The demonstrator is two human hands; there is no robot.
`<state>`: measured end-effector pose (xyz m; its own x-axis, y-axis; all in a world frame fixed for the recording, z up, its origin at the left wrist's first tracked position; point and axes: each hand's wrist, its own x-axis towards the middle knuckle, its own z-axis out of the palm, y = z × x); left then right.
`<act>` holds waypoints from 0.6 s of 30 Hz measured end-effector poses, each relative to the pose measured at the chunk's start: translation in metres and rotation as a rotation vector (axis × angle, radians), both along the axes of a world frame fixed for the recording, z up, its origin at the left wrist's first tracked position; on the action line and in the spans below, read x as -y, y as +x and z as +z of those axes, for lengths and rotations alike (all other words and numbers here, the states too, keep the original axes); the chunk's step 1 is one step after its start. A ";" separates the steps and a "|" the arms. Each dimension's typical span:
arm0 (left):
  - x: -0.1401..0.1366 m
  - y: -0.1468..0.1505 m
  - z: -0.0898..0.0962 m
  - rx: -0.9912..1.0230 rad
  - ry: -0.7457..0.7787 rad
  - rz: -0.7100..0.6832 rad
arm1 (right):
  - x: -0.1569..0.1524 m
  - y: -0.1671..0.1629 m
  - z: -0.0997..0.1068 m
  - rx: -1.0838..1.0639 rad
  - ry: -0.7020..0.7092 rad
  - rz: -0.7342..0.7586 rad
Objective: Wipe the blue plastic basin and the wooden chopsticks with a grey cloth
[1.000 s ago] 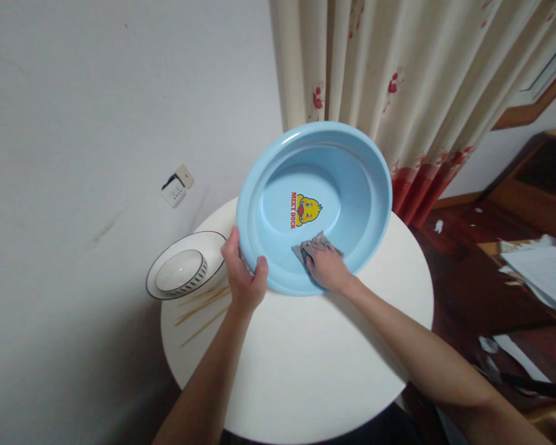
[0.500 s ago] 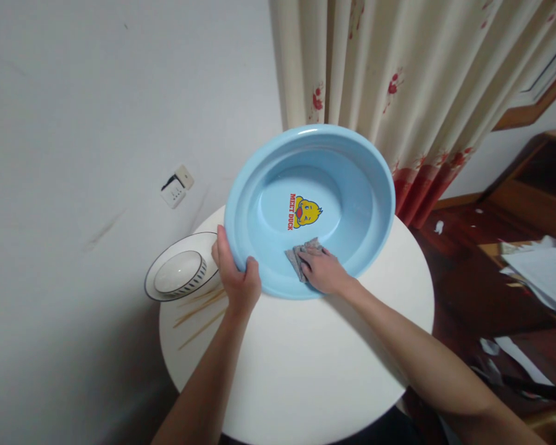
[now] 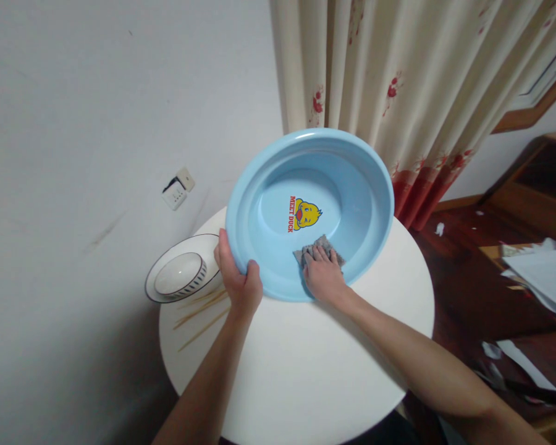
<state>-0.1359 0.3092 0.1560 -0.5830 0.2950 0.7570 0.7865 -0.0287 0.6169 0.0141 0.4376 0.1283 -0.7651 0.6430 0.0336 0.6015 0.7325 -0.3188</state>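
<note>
At the far left is a pale wall (image 3: 74, 123) with a few faint smudges and a socket (image 3: 175, 194). Below the socket, a white plate (image 3: 209, 251) with a dark rim line sits at the left edge of the round white worktop (image 3: 306, 371). A white bowl (image 3: 180, 273) with dark marks around its outside rests in the plate. Just beside them, a few thin sticks (image 3: 202, 330) lie slantwise on the worktop, their upper ends running up to the person's left wrist and hand.

The left hand (image 3: 238, 281) is closed around the lower left rim of a light blue basin (image 3: 366, 185), thumb on the near side and fingers around the outer side. The basin is tilted over the far part of the worktop, its open side facing the person; whether its lower edge touches the worktop I cannot tell. On its inner bottom is a yellow duck print (image 3: 307, 214) with red lettering. Below the print, a crumpled grey cloth (image 3: 323, 240) lies against the inner wall, under the right hand (image 3: 324, 278), which holds it there with the fingers laid over it.

Behind the basin and to its right hangs a cream curtain (image 3: 366, 68) with red flower patterns and a red lower border. Farther right are a dark reddish floor (image 3: 463, 247) with white scraps on it and a stack of papers (image 3: 542, 272).
</note>
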 end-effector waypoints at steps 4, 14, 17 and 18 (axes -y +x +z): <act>0.000 -0.002 -0.001 0.047 0.034 -0.037 | 0.009 -0.005 -0.001 -0.202 -0.144 0.246; -0.001 -0.001 -0.002 0.068 0.081 -0.034 | 0.018 -0.002 0.000 -0.383 -0.239 0.588; 0.000 -0.003 -0.003 0.080 0.088 -0.012 | 0.012 0.004 0.006 -0.238 -0.212 0.528; 0.000 -0.004 -0.003 0.085 0.088 -0.005 | 0.007 0.008 0.009 -0.175 -0.196 0.513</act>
